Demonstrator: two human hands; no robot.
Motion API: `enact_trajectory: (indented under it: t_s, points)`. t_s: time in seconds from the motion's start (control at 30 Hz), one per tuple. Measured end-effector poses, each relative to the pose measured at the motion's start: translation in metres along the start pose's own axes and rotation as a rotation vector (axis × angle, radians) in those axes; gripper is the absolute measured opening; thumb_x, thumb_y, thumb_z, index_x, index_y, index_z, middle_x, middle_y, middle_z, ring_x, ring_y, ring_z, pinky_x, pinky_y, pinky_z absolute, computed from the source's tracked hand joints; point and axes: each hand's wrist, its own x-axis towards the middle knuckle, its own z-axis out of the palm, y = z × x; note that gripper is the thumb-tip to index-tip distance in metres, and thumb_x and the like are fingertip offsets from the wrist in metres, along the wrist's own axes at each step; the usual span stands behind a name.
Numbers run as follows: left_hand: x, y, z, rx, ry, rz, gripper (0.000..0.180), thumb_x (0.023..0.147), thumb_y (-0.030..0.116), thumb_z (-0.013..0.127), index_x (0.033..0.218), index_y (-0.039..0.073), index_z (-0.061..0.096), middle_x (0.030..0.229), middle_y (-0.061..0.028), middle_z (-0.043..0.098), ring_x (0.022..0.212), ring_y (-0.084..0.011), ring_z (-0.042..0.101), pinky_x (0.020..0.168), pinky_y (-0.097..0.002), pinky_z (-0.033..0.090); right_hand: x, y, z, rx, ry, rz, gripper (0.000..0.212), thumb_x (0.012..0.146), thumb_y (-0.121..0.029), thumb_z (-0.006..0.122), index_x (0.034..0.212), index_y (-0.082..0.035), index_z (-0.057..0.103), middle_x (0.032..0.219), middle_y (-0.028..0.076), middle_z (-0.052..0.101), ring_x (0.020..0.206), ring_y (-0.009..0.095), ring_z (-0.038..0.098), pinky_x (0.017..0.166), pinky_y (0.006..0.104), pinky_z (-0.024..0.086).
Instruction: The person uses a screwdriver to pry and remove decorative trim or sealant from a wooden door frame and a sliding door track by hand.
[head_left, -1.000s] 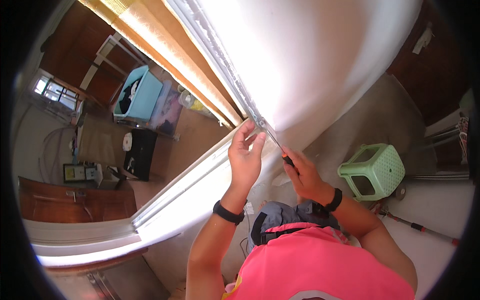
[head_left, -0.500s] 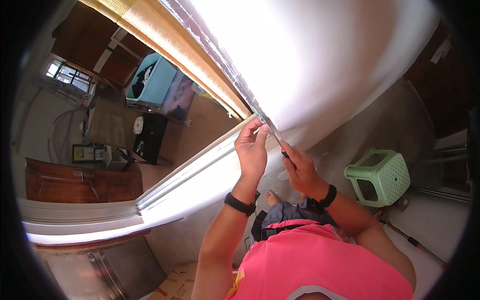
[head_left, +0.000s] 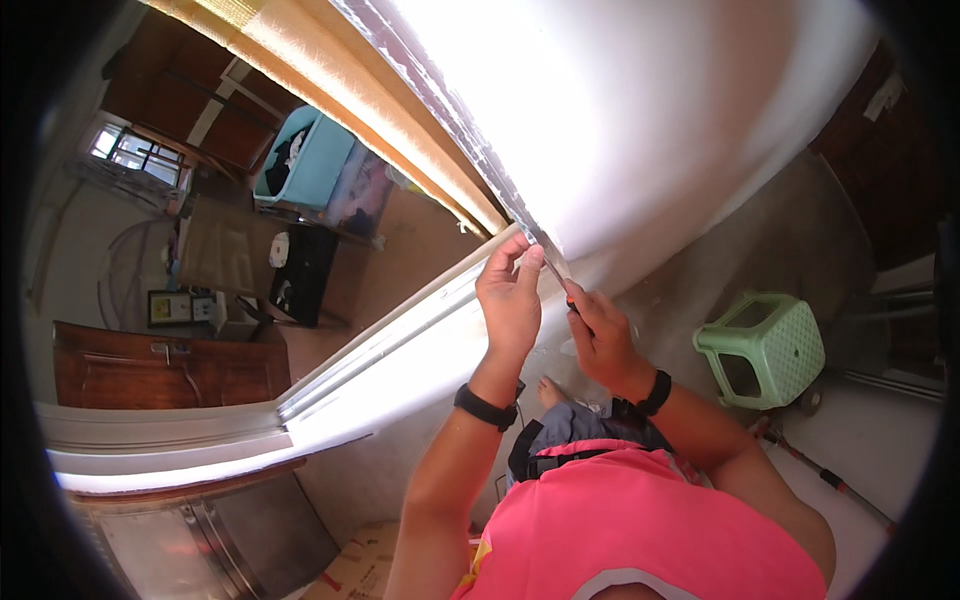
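In the head view, my right hand (head_left: 606,340) is closed round the orange-and-black handle of a slim tool (head_left: 556,272) with a thin metal shaft. The shaft points up and left to the lower end of the window frame's upright strip (head_left: 490,172), where the wall meets the sill. My left hand (head_left: 510,300) is beside its tip, thumb and forefinger pinched at the strip's end. Whatever lies between those fingertips is too small to make out. The strip is dark with rough white patches along it.
Left of my hands runs a white sill with a track (head_left: 380,350). A yellowish curtain (head_left: 350,90) hangs along the opening. Beyond it stand a light-blue bin (head_left: 318,160) and a brown door (head_left: 170,365). A green plastic stool (head_left: 770,350) and a pole (head_left: 830,478) are on my right.
Both hands stay at the strip's lower end with nearly the same grip. The whole view has shifted slightly, and the tool's tip is still by my left fingertips.
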Motion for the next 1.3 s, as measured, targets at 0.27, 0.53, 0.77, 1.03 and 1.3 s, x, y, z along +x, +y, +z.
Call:
enact_trajectory:
  t_s: [0.27,0.53,0.77,1.03,1.3]
  points:
    - [0.002,-0.005,-0.003,-0.017,0.019,-0.015,0.016,0.098,0.009,0.064,0.112,0.000,0.065,0.099,-0.0025,0.067,0.090,-0.0098,0.061,0.084,-0.0285,0.052,0.001,-0.002,0.002,-0.001,-0.003,0.019,0.042,0.093,0.002,0.056,0.135,-0.002,0.056,0.096,0.017,0.063,0.079,0.031,0.062,0.069,0.0370,0.051]
    - [0.002,-0.005,-0.006,0.014,-0.011,-0.014,0.020,0.096,0.007,0.066,0.113,-0.002,0.065,0.105,-0.0050,0.067,0.095,-0.0109,0.061,0.085,-0.0274,0.051,0.001,0.003,0.005,-0.002,0.038,-0.016,0.040,0.093,0.002,0.057,0.133,-0.001,0.058,0.094,0.016,0.063,0.075,0.030,0.062,0.066,0.0363,0.050]
    - [0.004,-0.005,-0.007,0.030,-0.001,-0.020,0.018,0.096,0.007,0.066,0.112,-0.002,0.065,0.102,-0.0041,0.067,0.093,-0.0105,0.061,0.084,-0.0270,0.051,0.001,0.009,0.007,0.011,0.051,-0.022,0.038,0.093,0.000,0.057,0.131,-0.002,0.059,0.092,0.016,0.063,0.072,0.030,0.064,0.064,0.0366,0.051]
    - [0.002,-0.002,-0.007,0.069,-0.017,-0.013,0.016,0.097,0.007,0.065,0.110,-0.002,0.065,0.102,-0.0038,0.067,0.094,-0.0105,0.061,0.085,-0.0262,0.050,0.004,0.004,0.007,0.004,0.047,-0.023,0.039,0.093,0.001,0.057,0.132,-0.002,0.059,0.092,0.016,0.063,0.073,0.031,0.064,0.065,0.0374,0.052]
    - [0.003,0.002,-0.008,0.094,-0.031,0.007,0.014,0.099,0.009,0.062,0.110,0.000,0.064,0.097,-0.0021,0.065,0.088,-0.0095,0.059,0.081,-0.0269,0.051,-0.002,0.005,0.006,0.008,0.024,-0.018,0.040,0.092,0.002,0.057,0.132,-0.002,0.059,0.089,0.015,0.062,0.071,0.030,0.063,0.063,0.0381,0.050]
